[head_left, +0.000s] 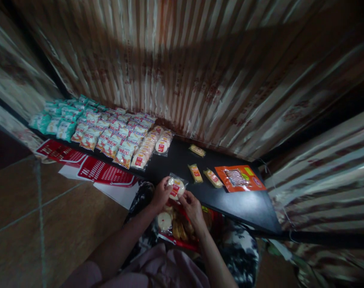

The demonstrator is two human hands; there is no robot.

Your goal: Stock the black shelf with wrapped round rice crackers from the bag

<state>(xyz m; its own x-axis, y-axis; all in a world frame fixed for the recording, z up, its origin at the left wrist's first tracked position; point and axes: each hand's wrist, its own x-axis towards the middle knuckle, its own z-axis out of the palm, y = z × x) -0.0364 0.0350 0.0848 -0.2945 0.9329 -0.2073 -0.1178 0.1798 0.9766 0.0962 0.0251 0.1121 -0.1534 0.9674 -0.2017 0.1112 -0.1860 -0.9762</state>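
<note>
Between my two hands is a round white cracker packet (pixel 176 188) in clear wrap with a red label. My left hand (pixel 162 194) grips its left edge, and the fingers of my right hand (pixel 191 204) pinch its lower right edge. Both hands are over the front edge of a black shelf (pixel 161 166). Similar round cracker packets (pixel 141 156) stand in a row on the shelf to the left, with another (pixel 163 145) beside them. On my lap below sits a red basket (pixel 182 243) holding more wrapped snacks.
White-and-orange snack bags (pixel 108 140) and teal bags (pixel 65 128) fill the shelf's left side. Several small yellow packets (pixel 195 173) and an orange pouch (pixel 240 179) lie to the right. Red baskets (pixel 92 170) are under the shelf. Striped sheeting (pixel 176 68) hangs behind.
</note>
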